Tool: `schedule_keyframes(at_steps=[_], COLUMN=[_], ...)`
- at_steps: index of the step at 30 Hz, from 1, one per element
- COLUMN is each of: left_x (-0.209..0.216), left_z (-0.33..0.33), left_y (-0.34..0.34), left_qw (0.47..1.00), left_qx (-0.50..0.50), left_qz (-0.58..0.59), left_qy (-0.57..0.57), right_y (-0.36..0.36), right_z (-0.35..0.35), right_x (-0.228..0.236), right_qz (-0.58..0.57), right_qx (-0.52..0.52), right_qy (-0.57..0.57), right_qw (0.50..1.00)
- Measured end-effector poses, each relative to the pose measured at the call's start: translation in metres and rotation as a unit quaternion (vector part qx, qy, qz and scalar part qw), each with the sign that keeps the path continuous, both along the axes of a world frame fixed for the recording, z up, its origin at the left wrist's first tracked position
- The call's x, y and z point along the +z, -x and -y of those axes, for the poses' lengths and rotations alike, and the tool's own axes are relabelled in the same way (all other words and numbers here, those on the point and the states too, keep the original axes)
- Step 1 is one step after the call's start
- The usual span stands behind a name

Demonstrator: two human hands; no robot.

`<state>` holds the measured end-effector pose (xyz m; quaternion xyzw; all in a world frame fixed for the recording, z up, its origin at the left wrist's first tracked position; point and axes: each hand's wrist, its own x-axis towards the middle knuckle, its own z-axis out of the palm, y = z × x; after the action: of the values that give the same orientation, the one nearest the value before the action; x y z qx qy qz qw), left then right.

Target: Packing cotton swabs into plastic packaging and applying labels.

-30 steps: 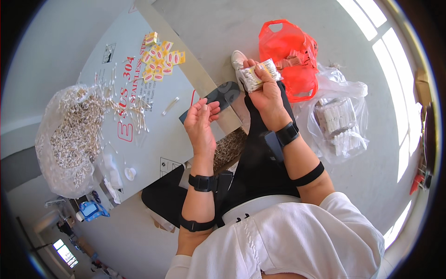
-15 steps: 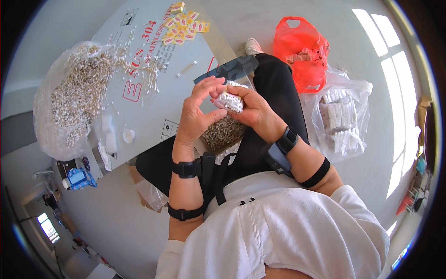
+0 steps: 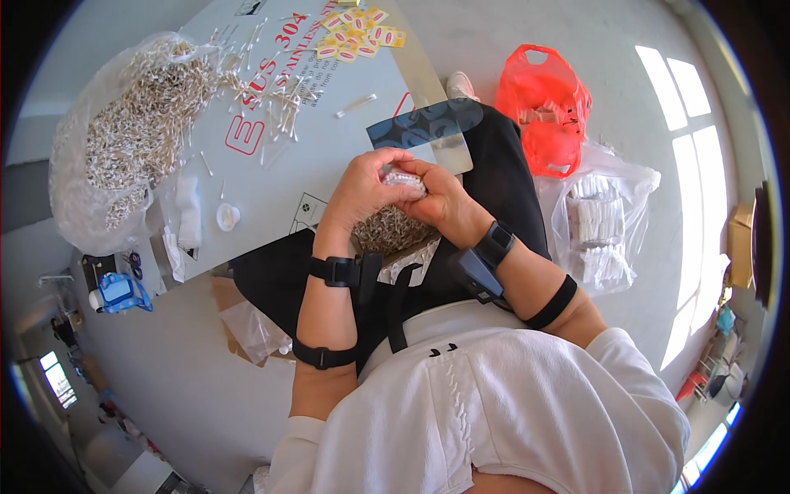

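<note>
A small bundle of cotton swabs, white tips showing, is held between both hands above my lap. My left hand curls round it from the left, fingers over its far side and thumb on the near side. From the right, my right hand grips the same bundle, and its fingers partly hide it. Whether a wrapper covers the bundle is hard to tell. Just below the hands, a box of loose cotton swabs sits at my lap, partly covered by the hands.
A large clear bag of swabs stands on the table at left, loose swabs beside it. Yellow-and-white cards lie at the far edge. On the floor at right are a red plastic bag and a clear bag of white packs.
My left hand, earlier spread with fingers lifted, has closed round the bundle. My view has shifted slightly, so the table and bags appear displaced.
</note>
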<state>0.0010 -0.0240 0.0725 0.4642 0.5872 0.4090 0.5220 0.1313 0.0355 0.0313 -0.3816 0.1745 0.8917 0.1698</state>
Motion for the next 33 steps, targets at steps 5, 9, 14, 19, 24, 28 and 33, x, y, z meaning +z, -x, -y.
schedule_keyframes(at_steps=[5, 9, 14, 19, 24, 28, 33], left_x=[0.002, -0.008, -0.009, -0.015, -0.007, 0.014, 0.017], left_z=[-0.017, -0.015, -0.023, -0.023, -0.016, -0.004, -0.004], left_y=[0.000, 0.006, 0.002, 0.004, 0.006, 0.007, 0.003], left_qw=[0.999, 0.999, 0.997, 0.995, 0.991, 0.940, 0.881], left_qx=[-0.015, 0.029, 0.060, 0.086, 0.091, 0.036, 0.028], left_qz=[-0.001, -0.024, 0.031, 0.049, -0.039, -0.260, -0.376], left_qy=[0.039, 0.019, 0.024, 0.018, -0.088, -0.216, -0.286], right_y=[-0.003, -0.015, -0.060, -0.048, -0.043, -0.046, -0.041], right_z=[-0.007, -0.004, -0.015, -0.025, -0.034, -0.042, -0.048], right_x=[0.001, 0.039, 0.035, 0.056, 0.049, 0.050, 0.054], right_qz=[-0.033, 0.031, 0.212, 0.271, 0.276, 0.255, 0.227], right_qx=[-0.005, 0.121, 0.209, 0.176, 0.157, 0.148, 0.155], right_qy=[-0.011, -0.137, -0.551, -0.906, -0.927, -0.936, -0.946], right_qw=[0.999, 0.983, 0.779, 0.273, 0.202, 0.193, 0.173])
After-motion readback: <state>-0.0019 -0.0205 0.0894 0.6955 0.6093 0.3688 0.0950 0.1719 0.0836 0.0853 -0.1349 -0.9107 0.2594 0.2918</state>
